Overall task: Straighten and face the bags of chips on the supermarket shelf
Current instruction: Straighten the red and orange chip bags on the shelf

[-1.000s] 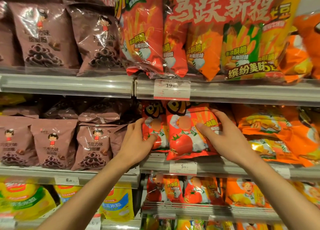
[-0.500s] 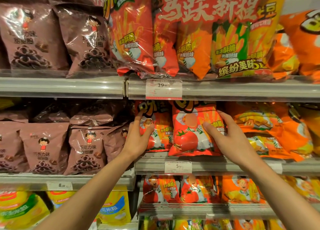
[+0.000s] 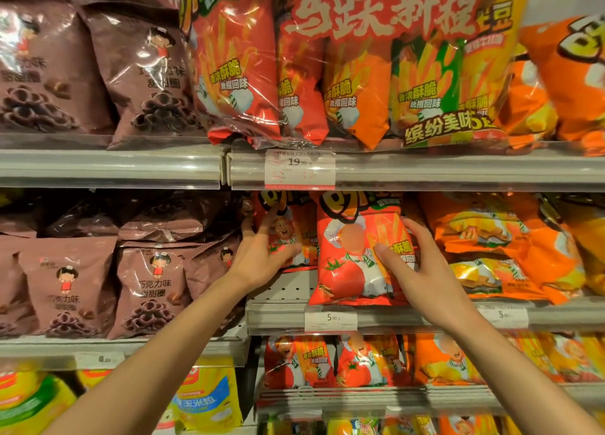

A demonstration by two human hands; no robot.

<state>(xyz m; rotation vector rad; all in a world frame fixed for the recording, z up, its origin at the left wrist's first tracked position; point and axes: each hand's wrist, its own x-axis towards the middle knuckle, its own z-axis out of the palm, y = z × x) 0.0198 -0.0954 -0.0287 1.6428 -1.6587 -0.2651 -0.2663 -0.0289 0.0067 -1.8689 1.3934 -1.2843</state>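
Reaching onto the middle shelf (image 3: 409,316), the left hand (image 3: 262,258) is now pushing the rear red chip bag (image 3: 288,235) further back than a moment ago, fingers gripping its edge. The right hand (image 3: 415,267) is still gripping the front tomato chip bag (image 3: 350,254), upright at the shelf lip, so this facing looks nearly done.

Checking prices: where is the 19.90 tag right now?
In the head view, the 19.90 price tag sits on the upper shelf rail, centre, directly above the two red tomato bags the hands hold.
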